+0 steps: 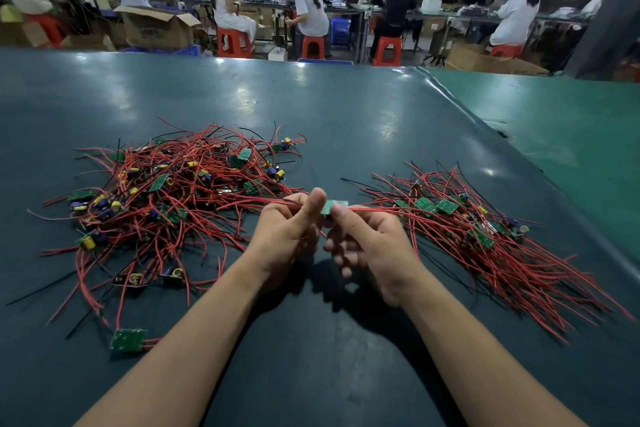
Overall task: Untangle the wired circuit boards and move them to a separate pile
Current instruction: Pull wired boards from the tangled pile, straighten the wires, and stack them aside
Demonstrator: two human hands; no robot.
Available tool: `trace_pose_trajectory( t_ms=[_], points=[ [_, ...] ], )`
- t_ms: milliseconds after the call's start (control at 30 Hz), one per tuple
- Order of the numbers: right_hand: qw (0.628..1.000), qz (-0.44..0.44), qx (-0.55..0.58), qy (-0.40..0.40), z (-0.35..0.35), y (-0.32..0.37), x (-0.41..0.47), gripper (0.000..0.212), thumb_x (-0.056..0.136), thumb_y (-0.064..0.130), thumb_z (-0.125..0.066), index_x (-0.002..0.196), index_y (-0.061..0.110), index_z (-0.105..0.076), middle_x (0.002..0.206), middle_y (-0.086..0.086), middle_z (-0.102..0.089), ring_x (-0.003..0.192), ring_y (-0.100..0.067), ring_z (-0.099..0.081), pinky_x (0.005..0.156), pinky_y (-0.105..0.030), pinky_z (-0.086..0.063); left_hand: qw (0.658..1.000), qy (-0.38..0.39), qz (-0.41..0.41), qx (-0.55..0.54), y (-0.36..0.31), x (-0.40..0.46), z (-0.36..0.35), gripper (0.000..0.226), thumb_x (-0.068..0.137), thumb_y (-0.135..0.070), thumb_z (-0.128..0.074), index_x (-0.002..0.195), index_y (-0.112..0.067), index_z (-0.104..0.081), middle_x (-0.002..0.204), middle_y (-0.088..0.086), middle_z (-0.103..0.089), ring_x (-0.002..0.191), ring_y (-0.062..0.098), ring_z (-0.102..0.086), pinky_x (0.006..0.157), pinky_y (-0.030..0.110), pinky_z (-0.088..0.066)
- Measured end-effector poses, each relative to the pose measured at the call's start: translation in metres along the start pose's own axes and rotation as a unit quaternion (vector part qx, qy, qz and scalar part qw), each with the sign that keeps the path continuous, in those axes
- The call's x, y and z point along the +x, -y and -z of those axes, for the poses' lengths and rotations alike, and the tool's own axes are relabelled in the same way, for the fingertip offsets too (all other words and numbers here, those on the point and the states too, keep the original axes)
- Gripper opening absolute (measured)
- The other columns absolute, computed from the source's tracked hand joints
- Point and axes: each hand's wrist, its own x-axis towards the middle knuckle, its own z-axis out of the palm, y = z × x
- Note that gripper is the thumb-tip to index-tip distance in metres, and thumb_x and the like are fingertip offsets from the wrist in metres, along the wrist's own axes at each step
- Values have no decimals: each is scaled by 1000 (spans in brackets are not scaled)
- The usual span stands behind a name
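**One board held between the piles**

Nearest, a stray board (128, 340) lies by the desk's (346, 107) front edge. Mid-desk, the left hand (289, 230) pinches red wires while the right hand (367, 246) grips a green board (334, 207) — likely pulling it free. Beyond lie the tangle (166, 198), left, and the sorted pile (478, 232), right.

Single head-mounted wide-angle view, facing forward and downward, close above the table (346, 107); workshop background fills the frame's upper edge.
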Motion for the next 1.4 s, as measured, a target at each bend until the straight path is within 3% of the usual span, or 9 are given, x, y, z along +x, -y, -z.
trace_pose_trajectory(
  t_ms=[133, 233, 433, 567, 700, 1000, 1100, 1267, 1400],
  points=[
    [955, 160, 22, -249, 5, 3, 6, 23, 93, 20, -66, 71, 14, -60, 54, -3, -61, 38, -11, -48, 34, -20, -36, 995, -69, -35, 70, 3, 0, -3, 44, 67, -52, -80, 51, -19, -55, 49, -4, -46, 41, 7, -36, 41, 16, -29],
    [906, 158, 154, -362, 19, 13, 6, 29, 92, 35, -66, 74, 14, -58, 55, 1, -58, 39, -9, -47, 35, -18, -36, 927, -150, -182, 292, 10, -1, 1, 49, 86, -34, -74, 51, -12, -48, 46, -6, -43, 45, 9, -36, 48, 26, -34],
    [916, 57, 206, -339, 23, 8, 8, 36, 94, 40, -62, 73, 12, -61, 52, 2, -55, 38, -8, -45, 33, -17, -30, 730, -280, -334, 526, 3, -7, 8, 32, 88, -34, -62, 62, -16, -59, 60, -2, -58, 60, 23, -53, 55, 32, -42],
    [945, 71, 122, -294, 18, 3, 10, 39, 96, 43, -58, 73, 12, -62, 51, 0, -54, 35, -11, -43, 33, -16, -28, 662, -356, -161, 639, -3, -1, 36, 27, 86, -30, -61, 108, -14, -64, 107, 11, -62, 103, 33, -50, 85, 43, -38],
    [959, 59, 93, -262, 17, -1, 9, 38, 96, 40, -58, 73, 11, -63, 51, 0, -54, 35, -11, -43, 32, -17, -29, 633, -322, 25, 704, -2, 2, 50, 33, 88, -26, -57, 119, -14, -62, 122, 14, -55, 114, 36, -48, 96, 43, -32],
    [968, 56, 72, -235, 16, -1, 8, 37, 96, 37, -59, 68, 13, -65, 51, -1, -54, 35, -12, -42, 33, -16, -28, 691, -332, -80, 637, -2, 4, 52, 23, 84, -6, -60, 105, -11, -67, 106, 15, -59, 102, 36, -52, 92, 43, -39],
    [972, 51, 54, -223, 15, 0, 7, 37, 97, 36, -59, 70, 11, -65, 52, -1, -54, 36, -12, -42, 33, -17, -29, 655, -389, -109, 638, -6, 4, 52, 25, 79, -9, -64, 103, -13, -63, 109, 15, -56, 108, 37, -46, 90, 46, -37],
    [978, 39, 37, -201, 13, 1, 4, 35, 97, 32, -58, 71, 10, -65, 52, -1, -54, 37, -12, -42, 34, -17, -29, 643, -335, 17, 689, -3, 12, 59, 52, 85, -19, -57, 137, -18, -50, 154, 9, -31, 135, 32, -28, 106, 45, -22],
    [981, 34, 25, -189, 13, 2, 3, 34, 97, 32, -58, 72, 11, -65, 53, -1, -54, 38, -11, -42, 35, -18, -29, 630, -342, 14, 697, -4, 12, 61, 34, 85, -21, -59, 118, -17, -65, 140, 9, -46, 123, 36, -41, 103, 47, -27]
  ],
)
